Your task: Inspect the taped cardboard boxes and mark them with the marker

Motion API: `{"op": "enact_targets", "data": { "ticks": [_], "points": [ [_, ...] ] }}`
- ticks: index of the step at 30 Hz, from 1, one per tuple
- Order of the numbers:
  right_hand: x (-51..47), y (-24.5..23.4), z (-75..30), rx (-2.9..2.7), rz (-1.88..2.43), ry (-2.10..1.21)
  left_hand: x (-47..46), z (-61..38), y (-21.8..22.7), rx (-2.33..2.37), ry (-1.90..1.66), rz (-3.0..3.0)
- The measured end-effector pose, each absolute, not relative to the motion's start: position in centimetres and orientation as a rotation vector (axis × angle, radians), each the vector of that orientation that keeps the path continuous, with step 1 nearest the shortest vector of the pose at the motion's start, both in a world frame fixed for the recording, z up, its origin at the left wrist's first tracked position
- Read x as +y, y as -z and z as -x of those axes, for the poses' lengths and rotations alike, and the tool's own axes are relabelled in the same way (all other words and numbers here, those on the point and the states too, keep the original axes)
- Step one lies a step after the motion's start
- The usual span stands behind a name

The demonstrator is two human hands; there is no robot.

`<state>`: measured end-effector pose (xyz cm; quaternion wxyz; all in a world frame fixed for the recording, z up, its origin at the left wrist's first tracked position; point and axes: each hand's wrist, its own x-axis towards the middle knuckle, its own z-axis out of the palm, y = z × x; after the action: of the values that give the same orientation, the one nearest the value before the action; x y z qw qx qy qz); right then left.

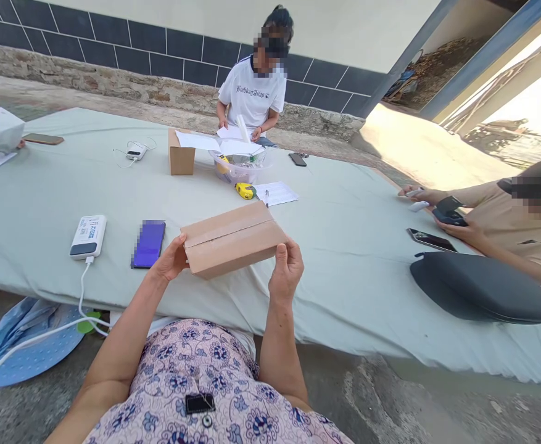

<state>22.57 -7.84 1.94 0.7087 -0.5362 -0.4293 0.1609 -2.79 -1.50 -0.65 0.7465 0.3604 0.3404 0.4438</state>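
Observation:
A closed brown cardboard box [233, 237] is held up at the near edge of the table, slightly tilted, with a taped seam along its top. My left hand [172, 259] grips its left end, fingers partly hidden behind it. At the right end my right hand [287, 268] has its thumb on the near face and its fingers round the corner. Left of the box lies a phone [148, 245] with a blue screen. Farther left is a white power bank [88, 237] with a white cable plugged in.
Beyond the box are a yellow tape measure [245, 190], a printed sheet [277, 193], a plastic basket [235, 169] and another cardboard box [181, 154]. A black case [480, 287] lies at the right. One person [254, 92] sits opposite; another [506, 216] handles a dark object at right.

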Motion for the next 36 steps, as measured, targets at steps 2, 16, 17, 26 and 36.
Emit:
{"op": "enact_targets", "data": {
  "ticks": [2,16,17,26,36],
  "points": [
    [-7.7,-2.0,-22.8,-0.93,1.223,-0.349,-1.4,2.9,0.7,0.715,-0.979,-0.763],
    [-8.1,-2.4,-21.5,-1.02,1.213,-0.252,-0.7,2.6,0.6,0.913,-1.036,-0.603],
    [-8.4,-2.7,-21.4,-1.048,1.2,-0.221,-0.6,2.7,0.7,0.949,-1.077,-0.634],
    [-9.8,-4.4,-20.1,-1.326,1.207,0.112,-1.0,1.0,1.8,1.023,-1.088,-0.846],
    [-8.6,-4.2,-18.8,-1.471,1.244,0.181,-3.5,0.9,-1.9,1.064,-1.454,-1.29]
  ]
}}
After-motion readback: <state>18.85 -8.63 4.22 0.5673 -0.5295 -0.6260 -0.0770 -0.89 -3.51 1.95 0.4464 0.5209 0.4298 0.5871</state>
